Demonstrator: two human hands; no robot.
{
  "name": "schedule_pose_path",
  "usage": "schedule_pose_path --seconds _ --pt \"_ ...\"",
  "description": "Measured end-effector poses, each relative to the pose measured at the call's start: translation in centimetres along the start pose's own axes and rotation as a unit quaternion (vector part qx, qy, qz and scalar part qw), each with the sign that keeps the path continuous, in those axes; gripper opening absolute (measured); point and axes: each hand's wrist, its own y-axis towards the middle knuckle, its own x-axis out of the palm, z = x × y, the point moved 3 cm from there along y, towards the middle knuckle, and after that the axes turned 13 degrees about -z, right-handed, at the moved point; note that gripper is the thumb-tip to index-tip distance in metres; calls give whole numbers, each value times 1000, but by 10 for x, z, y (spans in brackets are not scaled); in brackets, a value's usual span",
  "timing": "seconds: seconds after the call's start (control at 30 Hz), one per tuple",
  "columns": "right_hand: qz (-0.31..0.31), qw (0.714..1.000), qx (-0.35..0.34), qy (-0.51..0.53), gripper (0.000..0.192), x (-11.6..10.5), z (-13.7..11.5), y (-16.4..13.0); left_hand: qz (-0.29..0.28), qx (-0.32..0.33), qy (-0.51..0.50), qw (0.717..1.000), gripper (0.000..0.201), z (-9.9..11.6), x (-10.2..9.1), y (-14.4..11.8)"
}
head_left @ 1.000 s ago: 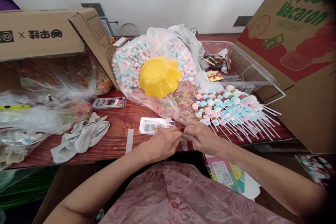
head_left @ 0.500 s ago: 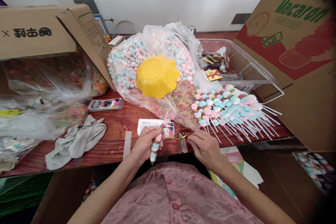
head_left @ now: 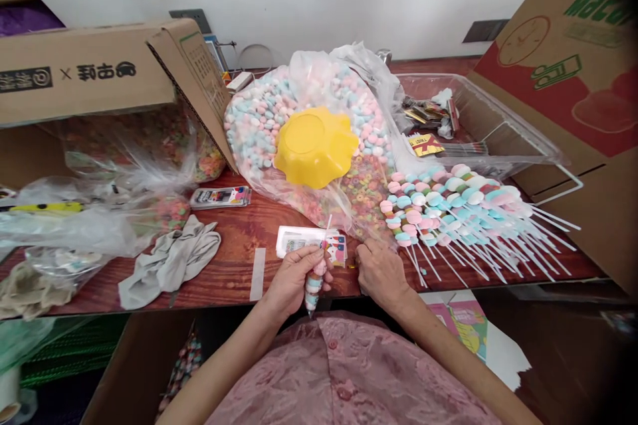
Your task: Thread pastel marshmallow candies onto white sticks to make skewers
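My left hand (head_left: 294,282) is closed around a marshmallow skewer (head_left: 313,285) in a clear wrapper. Its pink, white and blue pieces hang downward, and the white stick points up past my thumb. My right hand (head_left: 381,272) rests by the table's front edge, its fingers curled together. A small bit of yellow (head_left: 351,267) shows beside those fingertips; whether they grip it is hidden. Behind my hands lies a white packet (head_left: 294,239) with a colourful printed card. To the right is a pile of wrapped marshmallow skewers (head_left: 448,202), sticks toward me.
An upturned yellow bowl (head_left: 316,146) sits on a big bag of marshmallows and ring candies (head_left: 254,113). A clear bin (head_left: 518,126) holds twist-tie packs. Cardboard boxes (head_left: 199,80) flank the table. A grey cloth (head_left: 172,262) and a tape strip (head_left: 257,274) lie left.
The view has turned a little left, so everything sits further right. My right hand's fingers have curled in at the table edge, covering most of the yellow strip. My left hand keeps the skewer.
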Motion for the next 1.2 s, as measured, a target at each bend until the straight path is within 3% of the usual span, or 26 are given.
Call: schedule_pose_path --seconds 0.4,0.67,0.93,1.2 --pt "44 996 1 80 18 -16 14 -5 -13 -13 -6 1000 35 2 5 2" --pt "45 990 -43 128 18 -27 4 -21 -28 -11 -4 1000 33 1 11 4" --pt "-16 1000 -11 18 22 -10 2 -8 -36 -1 -7 999 32 -5 11 1" --pt "29 1000 -9 0 16 -7 2 -2 -17 2 -18 1000 33 -6 6 -4"
